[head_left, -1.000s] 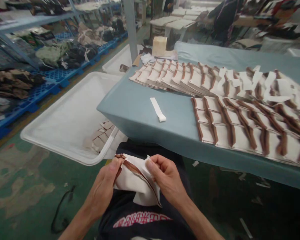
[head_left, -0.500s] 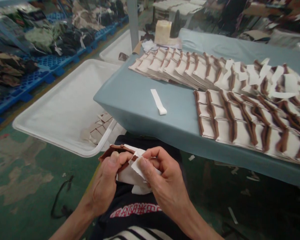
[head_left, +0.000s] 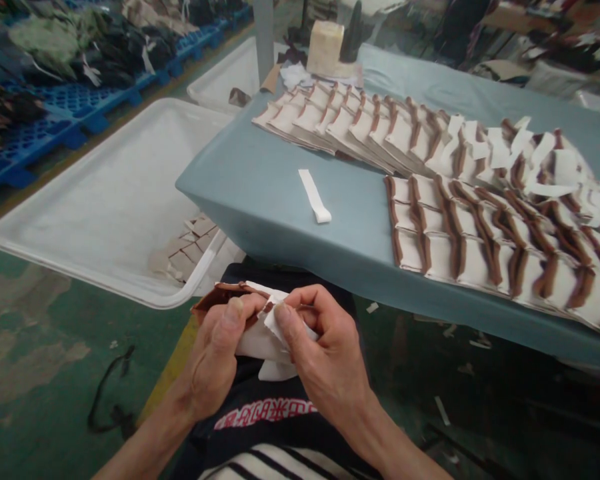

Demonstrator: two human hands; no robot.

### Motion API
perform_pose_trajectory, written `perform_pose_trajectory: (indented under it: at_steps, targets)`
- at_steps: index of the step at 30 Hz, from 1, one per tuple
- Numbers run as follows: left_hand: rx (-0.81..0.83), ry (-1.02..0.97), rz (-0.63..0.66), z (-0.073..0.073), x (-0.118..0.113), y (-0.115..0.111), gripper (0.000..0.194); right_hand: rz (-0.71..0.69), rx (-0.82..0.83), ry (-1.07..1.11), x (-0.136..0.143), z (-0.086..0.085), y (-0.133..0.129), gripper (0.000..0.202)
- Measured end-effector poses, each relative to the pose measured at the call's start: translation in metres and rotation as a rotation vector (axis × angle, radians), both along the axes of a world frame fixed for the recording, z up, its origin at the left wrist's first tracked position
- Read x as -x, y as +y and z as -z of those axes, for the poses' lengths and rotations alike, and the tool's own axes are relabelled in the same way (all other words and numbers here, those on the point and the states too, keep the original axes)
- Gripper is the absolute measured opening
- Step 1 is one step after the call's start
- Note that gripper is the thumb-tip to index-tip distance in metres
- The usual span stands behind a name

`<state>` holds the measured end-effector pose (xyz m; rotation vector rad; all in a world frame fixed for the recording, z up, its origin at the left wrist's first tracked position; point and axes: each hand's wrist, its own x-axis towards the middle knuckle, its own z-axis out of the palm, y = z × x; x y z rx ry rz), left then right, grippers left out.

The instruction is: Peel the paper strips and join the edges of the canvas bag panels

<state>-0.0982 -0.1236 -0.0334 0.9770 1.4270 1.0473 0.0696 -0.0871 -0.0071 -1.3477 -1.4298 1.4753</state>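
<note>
Over my lap I hold a brown-and-white folded piece [head_left: 260, 343] between both hands. My left hand [head_left: 220, 347] is closed on its left part, thumb and index finger at the brown edge. My right hand [head_left: 325, 353] pinches a white strip [head_left: 275, 321] at the piece's upper edge, thumb on top. The two hands almost meet at the fingertips. Part of the piece is hidden under my fingers, and a white flap hangs below it.
On the blue-grey table [head_left: 240, 187] lie a loose white strip [head_left: 314, 197] and rows of brown-and-white pieces [head_left: 460, 247]. A white bin [head_left: 105, 180] with similar pieces stands left. Blue pallets [head_left: 70, 107] with fabric bundles are behind it.
The view has shifted slightly, so the table and bin appear a little further left and up. Both hands keep nearly the same grip on the piece.
</note>
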Motion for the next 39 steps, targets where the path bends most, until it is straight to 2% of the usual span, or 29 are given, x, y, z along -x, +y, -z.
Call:
perform_pose_trajectory:
  at_steps: [3, 9, 13, 18, 21, 25, 30, 32, 35, 39]
  targets:
    - [-0.162, 0.035, 0.154, 0.001, 0.003, 0.003, 0.060, 0.007, -0.008, -0.013, 0.003, -0.001, 0.001, 0.026]
    - [-0.379, 0.273, 0.225, -0.009, 0.004, 0.017, 0.031, 0.034, -0.036, -0.032, 0.006, -0.001, 0.000, 0.026]
    - [-0.445, 0.403, 0.287, -0.013, 0.005, 0.019, 0.029, 0.018, -0.032, -0.041, 0.000, -0.001, 0.002, 0.025]
    - [-0.525, 0.538, 0.405, -0.017, 0.012, 0.012, 0.023, -0.099, 0.032, -0.055, -0.018, -0.003, 0.019, 0.031]
    - [-0.573, 0.585, 0.406, -0.020, 0.012, 0.009, 0.021, -0.213, 0.162, 0.053, -0.026, -0.002, 0.032, 0.046]
    - [-0.580, 0.517, 0.337, -0.021, 0.002, 0.012, 0.028, -0.364, 0.378, 0.297, -0.028, 0.009, 0.041, 0.070]
    - [-0.463, 0.170, 0.349, -0.017, -0.008, 0.020, 0.034, -0.492, 0.492, 0.532, -0.023, 0.037, 0.035, 0.075]
    - [-0.373, 0.016, 0.377, -0.015, -0.010, 0.023, 0.034, -0.528, 0.451, 0.555, -0.022, 0.043, 0.031, 0.073]
    - [-0.250, -0.122, 0.412, -0.013, -0.013, 0.028, 0.030, -0.527, 0.319, 0.513, -0.025, 0.041, 0.027, 0.071]
    - [-0.243, -0.117, 0.417, -0.018, -0.015, 0.038, 0.021, -0.412, -0.079, 0.207, -0.035, 0.032, 0.029, 0.057]
